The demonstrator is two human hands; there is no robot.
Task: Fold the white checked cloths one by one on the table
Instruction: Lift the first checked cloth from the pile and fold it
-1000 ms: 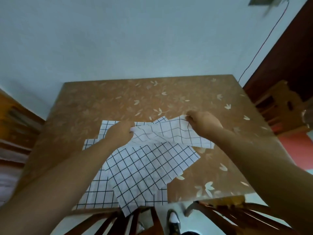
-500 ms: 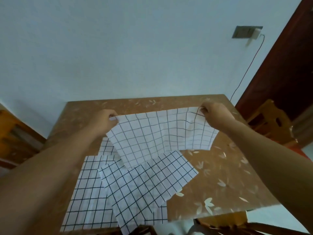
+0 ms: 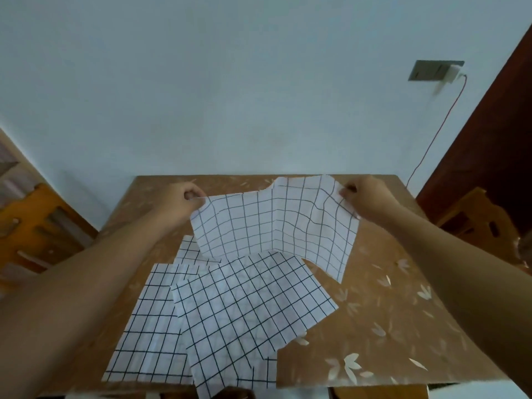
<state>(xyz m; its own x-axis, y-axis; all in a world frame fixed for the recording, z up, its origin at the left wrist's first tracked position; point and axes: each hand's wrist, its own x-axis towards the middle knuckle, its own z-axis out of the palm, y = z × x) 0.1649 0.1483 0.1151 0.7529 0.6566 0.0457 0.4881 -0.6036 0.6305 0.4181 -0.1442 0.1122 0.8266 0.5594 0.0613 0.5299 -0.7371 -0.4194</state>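
I hold one white checked cloth (image 3: 276, 226) spread in the air over the far half of the table (image 3: 383, 312). My left hand (image 3: 184, 200) pinches its upper left corner and my right hand (image 3: 365, 197) pinches its upper right corner. The cloth hangs down between them, creased in the middle, with its lower edge just above the pile. On the near left part of the table lies a pile of white checked cloths (image 3: 244, 309), overlapping at different angles, the lowest one (image 3: 149, 335) flat at the left.
The table has a brown cover with pale leaf prints and stands against a light blue wall. Wooden chairs stand at the left (image 3: 34, 226) and right (image 3: 478, 223). A wall socket (image 3: 434, 71) with a red cord is up right.
Both hands have lifted the cloth from the pile and carried it up and away from me, spreading it wide. The camera has tilted up, showing more wall.
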